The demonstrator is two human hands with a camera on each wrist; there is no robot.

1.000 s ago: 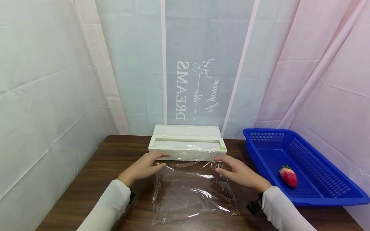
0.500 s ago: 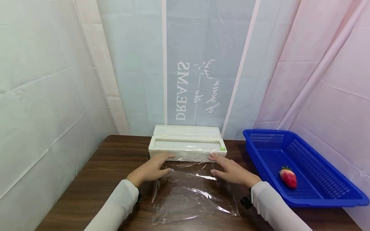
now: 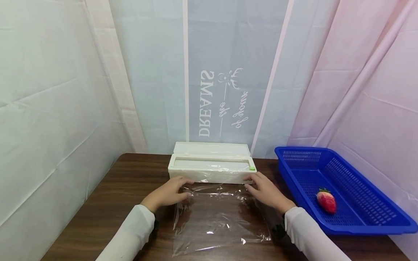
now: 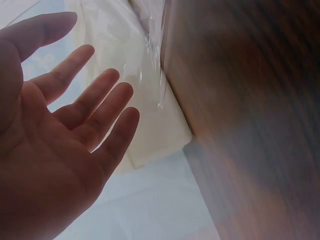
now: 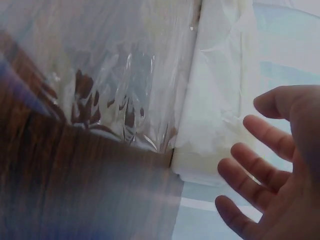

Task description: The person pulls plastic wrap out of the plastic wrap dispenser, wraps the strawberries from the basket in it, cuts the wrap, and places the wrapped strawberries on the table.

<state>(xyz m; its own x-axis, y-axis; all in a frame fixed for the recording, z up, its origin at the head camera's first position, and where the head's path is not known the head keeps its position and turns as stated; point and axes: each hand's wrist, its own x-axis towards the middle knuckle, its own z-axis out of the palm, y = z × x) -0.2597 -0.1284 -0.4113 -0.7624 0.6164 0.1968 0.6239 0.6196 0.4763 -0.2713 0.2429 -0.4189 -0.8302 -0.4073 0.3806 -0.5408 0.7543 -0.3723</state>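
A sheet of clear plastic wrap (image 3: 222, 221) lies over the dark wooden table, running out from the front of a white wrap dispenser (image 3: 209, 176). The dispenser's lid (image 3: 211, 149) stands raised at the back. My left hand (image 3: 168, 193) is at the sheet's left edge, near the dispenser's front, with loosely bent, spread fingers; the left wrist view shows a bare palm (image 4: 55, 140). By the right front corner of the dispenser is my right hand (image 3: 269, 192), its fingers apart and nothing in them in the right wrist view. Whether either hand touches the film cannot be told.
A blue plastic basket (image 3: 365, 229) stands on the right of the table (image 3: 107, 203), holding a strawberry (image 3: 326, 201). A small green slider (image 3: 252, 168) sits at the dispenser's right end. Fabric curtains (image 3: 156, 72) close off the back and sides.
Both hands came inward over the film, then moved apart toward its edges, the right one moving further. The film now lies flatter, with shifted creases. Dispenser and basket have stayed put.
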